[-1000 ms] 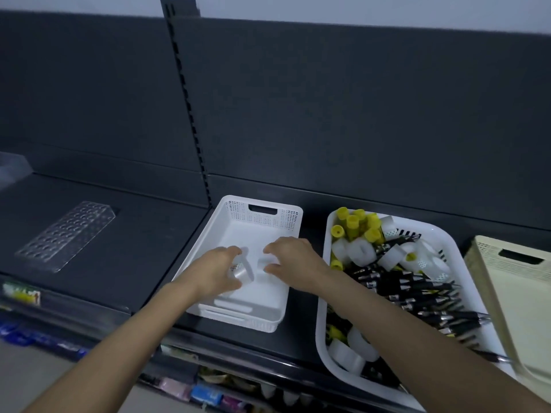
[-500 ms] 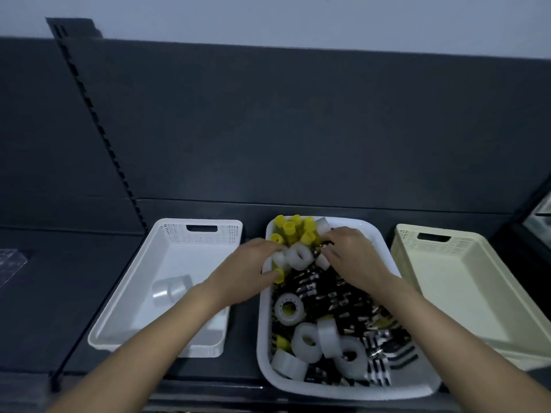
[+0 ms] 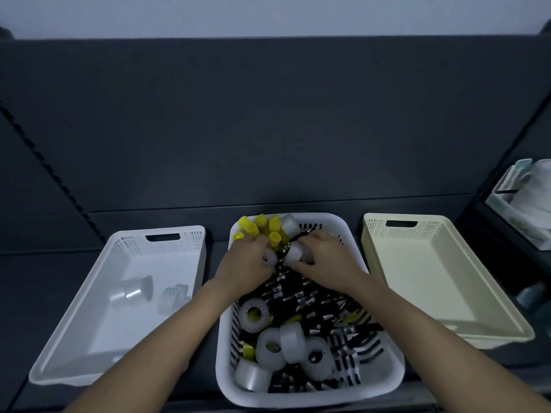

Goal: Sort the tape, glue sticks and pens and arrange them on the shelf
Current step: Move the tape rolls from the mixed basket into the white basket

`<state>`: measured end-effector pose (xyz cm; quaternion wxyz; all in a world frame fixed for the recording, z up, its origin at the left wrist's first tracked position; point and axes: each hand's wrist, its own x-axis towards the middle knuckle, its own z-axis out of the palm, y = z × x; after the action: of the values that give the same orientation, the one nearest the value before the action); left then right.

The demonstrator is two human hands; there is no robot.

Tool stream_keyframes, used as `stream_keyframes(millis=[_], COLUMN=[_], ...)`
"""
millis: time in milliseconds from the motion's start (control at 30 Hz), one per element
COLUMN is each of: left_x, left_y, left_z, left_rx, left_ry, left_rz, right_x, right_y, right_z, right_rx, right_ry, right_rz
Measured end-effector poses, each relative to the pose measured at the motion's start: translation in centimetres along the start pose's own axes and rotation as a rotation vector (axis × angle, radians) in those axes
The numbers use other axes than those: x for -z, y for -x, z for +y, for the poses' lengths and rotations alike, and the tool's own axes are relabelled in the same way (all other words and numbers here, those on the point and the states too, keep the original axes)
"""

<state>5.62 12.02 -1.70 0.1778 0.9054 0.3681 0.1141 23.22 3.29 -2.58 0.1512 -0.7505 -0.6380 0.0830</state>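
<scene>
A white basket [image 3: 384,378] in the middle holds yellow-capped glue sticks [image 3: 262,228] at the back, black pens [image 3: 316,302] across the middle and several clear tape rolls [image 3: 286,344] at the front. My left hand [image 3: 247,269] grips a small tape roll [image 3: 269,257] inside the basket near the glue sticks. Beside it my right hand [image 3: 325,263] grips another tape roll [image 3: 295,253]. The white tray [image 3: 74,347] on the left has two tape rolls [image 3: 134,292] lying in it.
A cream tray [image 3: 447,293] stands to the right of the basket with nothing in it. All three containers sit on a dark shelf with a dark back panel. White packaged goods [image 3: 530,198] occupy the neighbouring shelf at far right.
Both hands left the white tray, where two tape rolls now lie, and moved right into the basket. They now each hold a tape roll there. The view shifted right.
</scene>
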Motion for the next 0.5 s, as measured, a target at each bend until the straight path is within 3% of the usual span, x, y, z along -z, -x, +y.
stream_keyframes(millis=[133,300,500], left_x=[0.0,-0.7,0.8], left_y=[0.4,0.1,-0.6], left_z=[-0.5,0.0,-0.3], left_rx=[0.057,0.070,0.176], left_ry=[-0.028,-0.096,0.018], left_rz=[0.010,-0.093,-0.058], right_x=[0.0,-0.6,-0.1], right_y=[-0.1,-0.8,-1.1], right_z=[0.1,-0.1,1.4], right_rx=[0.020,-0.017,-0.040], right_ry=[-0.029,0.112,-0.051], right_rz=[0.009,-0.031,-0.033])
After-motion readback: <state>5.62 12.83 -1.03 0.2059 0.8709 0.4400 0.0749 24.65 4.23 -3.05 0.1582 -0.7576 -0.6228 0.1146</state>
